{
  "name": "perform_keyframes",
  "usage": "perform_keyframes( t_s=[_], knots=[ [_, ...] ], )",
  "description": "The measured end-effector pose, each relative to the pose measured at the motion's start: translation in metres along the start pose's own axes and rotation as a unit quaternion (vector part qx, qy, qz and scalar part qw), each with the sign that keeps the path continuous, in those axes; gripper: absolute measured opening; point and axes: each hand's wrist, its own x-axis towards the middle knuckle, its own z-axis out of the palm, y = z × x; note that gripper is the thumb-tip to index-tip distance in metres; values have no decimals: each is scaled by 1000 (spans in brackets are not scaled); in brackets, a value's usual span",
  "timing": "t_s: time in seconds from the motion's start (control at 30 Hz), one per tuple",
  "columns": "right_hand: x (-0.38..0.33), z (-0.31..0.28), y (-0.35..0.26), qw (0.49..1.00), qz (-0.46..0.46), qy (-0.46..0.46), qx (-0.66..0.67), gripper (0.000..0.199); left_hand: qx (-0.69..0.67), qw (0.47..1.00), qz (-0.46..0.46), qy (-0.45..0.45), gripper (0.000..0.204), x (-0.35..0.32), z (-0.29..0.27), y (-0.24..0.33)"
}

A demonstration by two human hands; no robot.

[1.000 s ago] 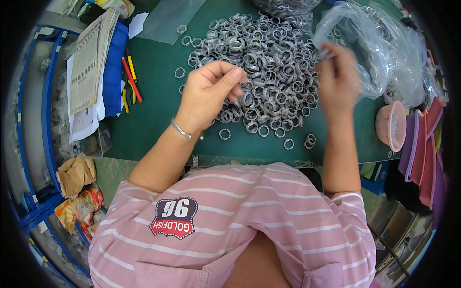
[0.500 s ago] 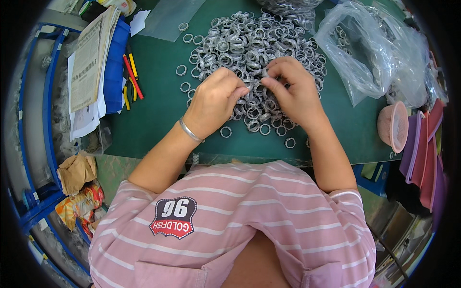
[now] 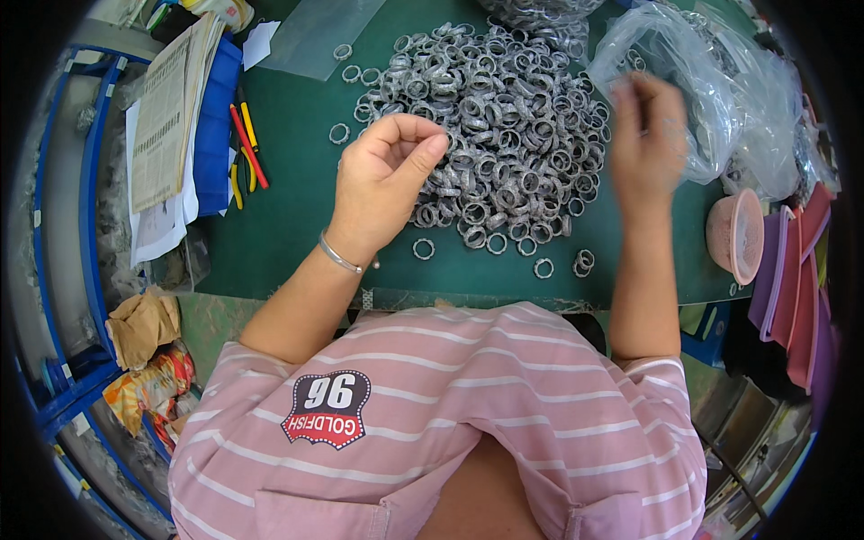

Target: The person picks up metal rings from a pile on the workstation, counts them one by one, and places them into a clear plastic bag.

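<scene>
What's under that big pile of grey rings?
Green tabletop shows around the front and sides of the pile of grey rings. The rings cover whatever is directly underneath, and the left hand hides part of the pile's left side.

Green table [image 3: 288,189] spanning upper view; blue-framed shelving [image 3: 82,216] at left; greenish floor [image 3: 211,326] below; even light

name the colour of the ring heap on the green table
The ring heap is silvery grey, seen best in the head view.
</scene>
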Motion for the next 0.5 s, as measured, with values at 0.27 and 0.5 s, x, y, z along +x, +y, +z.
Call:
perform_keyframes(
  t_s=[0.27, 0.5],
  knots=[
    [-13, -11, -24, 916, 12, -369, 159, 26, 370, 888, 269, -45, 15, 11, 11, -17],
    [-34, -2, -29, 870, 202, -333, 301, 12, 57, 998, 10, -28, 10, 6, 11, -9]
  ],
)
